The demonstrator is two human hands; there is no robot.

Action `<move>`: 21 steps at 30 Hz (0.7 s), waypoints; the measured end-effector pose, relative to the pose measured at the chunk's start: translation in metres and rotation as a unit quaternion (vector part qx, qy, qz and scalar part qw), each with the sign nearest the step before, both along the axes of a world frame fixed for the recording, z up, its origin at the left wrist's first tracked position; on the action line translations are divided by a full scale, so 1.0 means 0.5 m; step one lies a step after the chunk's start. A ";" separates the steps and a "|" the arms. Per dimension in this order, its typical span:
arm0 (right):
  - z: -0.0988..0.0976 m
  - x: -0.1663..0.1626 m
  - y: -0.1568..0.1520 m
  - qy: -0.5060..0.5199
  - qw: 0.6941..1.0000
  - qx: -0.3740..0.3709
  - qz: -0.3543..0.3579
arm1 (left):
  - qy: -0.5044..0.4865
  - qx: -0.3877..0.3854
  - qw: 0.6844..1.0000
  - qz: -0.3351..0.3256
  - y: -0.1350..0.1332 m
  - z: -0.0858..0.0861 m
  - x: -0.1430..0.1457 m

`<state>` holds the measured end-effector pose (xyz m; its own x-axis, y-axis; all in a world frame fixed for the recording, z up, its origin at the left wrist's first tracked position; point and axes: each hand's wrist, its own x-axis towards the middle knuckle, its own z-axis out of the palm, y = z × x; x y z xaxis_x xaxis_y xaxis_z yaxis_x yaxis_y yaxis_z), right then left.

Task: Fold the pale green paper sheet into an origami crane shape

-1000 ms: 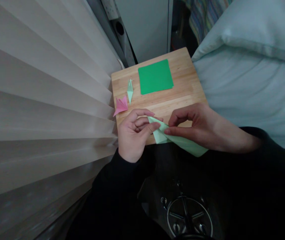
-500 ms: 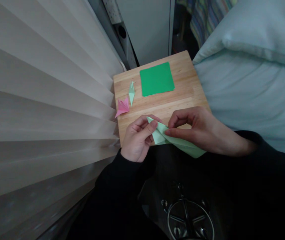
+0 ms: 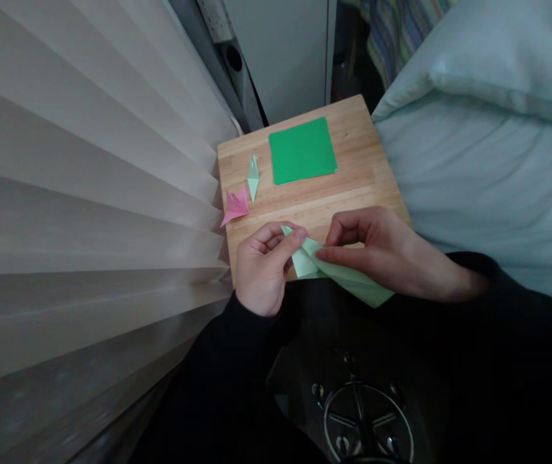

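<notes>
A pale green sheet of origami paper [image 3: 353, 281], partly folded, is held between my two hands over the near edge of the small wooden table [image 3: 367, 154]. My left hand [image 3: 267, 265] pinches its left end with thumb and fingers, and a pointed tip sticks up there. My right hand [image 3: 377, 248] grips the paper near its middle between thumb and index finger; the sheet's right part hangs below that palm. Beyond the left hand lie a pink folded paper figure [image 3: 236, 205] and a slim pale green folded piece [image 3: 253, 178].
A stack of bright green paper squares [image 3: 302, 151] lies at the table's far side. Pleated curtain [image 3: 97, 212] borders the table on the left, and a bed with pale bedding [image 3: 479, 174] on the right. A wheeled stool base [image 3: 369, 422] stands on the floor below.
Both hands keep their pinch on the pale green paper, and its folds look nearly the same. The whole view has shifted very slightly.
</notes>
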<state>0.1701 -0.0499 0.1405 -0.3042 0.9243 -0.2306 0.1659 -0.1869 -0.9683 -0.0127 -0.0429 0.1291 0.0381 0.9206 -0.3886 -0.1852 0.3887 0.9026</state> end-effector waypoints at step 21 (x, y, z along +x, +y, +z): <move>-0.002 -0.004 -0.003 -0.107 0.987 0.117 0.002 | -0.005 0.051 0.999 -0.016 0.009 -0.011 -0.014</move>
